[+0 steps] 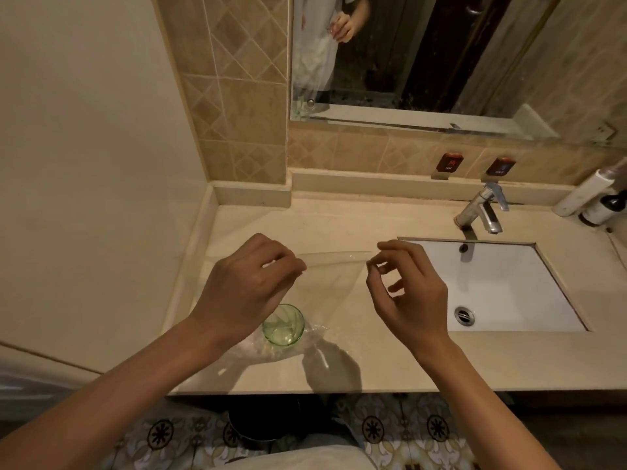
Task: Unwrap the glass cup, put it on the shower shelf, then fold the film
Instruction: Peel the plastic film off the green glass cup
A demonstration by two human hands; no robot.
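Observation:
A green glass cup (283,324) stands upright on the beige counter (373,361), near the front edge, with crumpled clear film (334,286) round its base. The film rises from the cup as a stretched sheet whose top edge runs between my hands. My left hand (249,283) pinches the film's upper left corner just above the cup. My right hand (405,286) pinches the upper right corner, left of the sink. Both hands hover above the counter.
A white sink (502,283) with a chrome tap (483,208) lies to the right. Bottles (590,198) stand at the back right corner. A glass shelf (407,122) runs under the mirror (424,52). A dark bin (258,422) sits on the patterned floor below.

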